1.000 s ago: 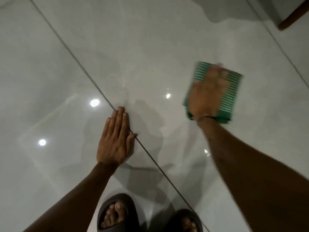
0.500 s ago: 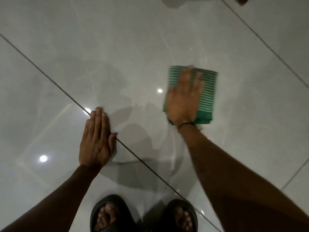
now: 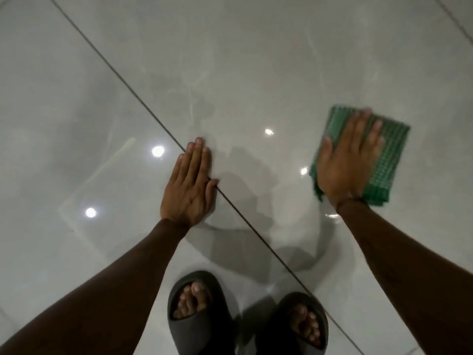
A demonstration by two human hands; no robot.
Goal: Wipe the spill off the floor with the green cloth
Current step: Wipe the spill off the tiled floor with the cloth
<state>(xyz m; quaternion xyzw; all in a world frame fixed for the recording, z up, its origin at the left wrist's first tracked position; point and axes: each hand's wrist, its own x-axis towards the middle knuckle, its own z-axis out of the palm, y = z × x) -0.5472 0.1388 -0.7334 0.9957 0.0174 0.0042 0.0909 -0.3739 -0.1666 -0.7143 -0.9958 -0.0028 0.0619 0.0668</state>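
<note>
Glossy pale floor (image 3: 256, 60) of large tiles fills the head view; a dark grout line (image 3: 128, 80) runs diagonally from upper left to lower right, and we count several round light reflections on the sheen.

Item: cloth (image 3: 384, 160), green with a fine pale grid, folded into a rough rectangle, lying flat on the tile at right, well apart from the grout line.

Item: right hand (image 3: 345, 162), palm down on the cloth, fingers straight and slightly spread, pressing rather than gripping; nothing is closed in the fingers. A thin band sits at the wrist.

Item: left hand (image 3: 189, 185), flat on the bare floor, fingers extended and held together, thumb tip at the grout line; it holds nothing.

Item: wet patch (image 3: 330, 216), a faint shiny smear just below the cloth, beside the right wrist. We cannot tell its full extent.

Item: two dark sandals (image 3: 202, 326), toes showing, at the bottom edge, one each side of the grout line.
</note>
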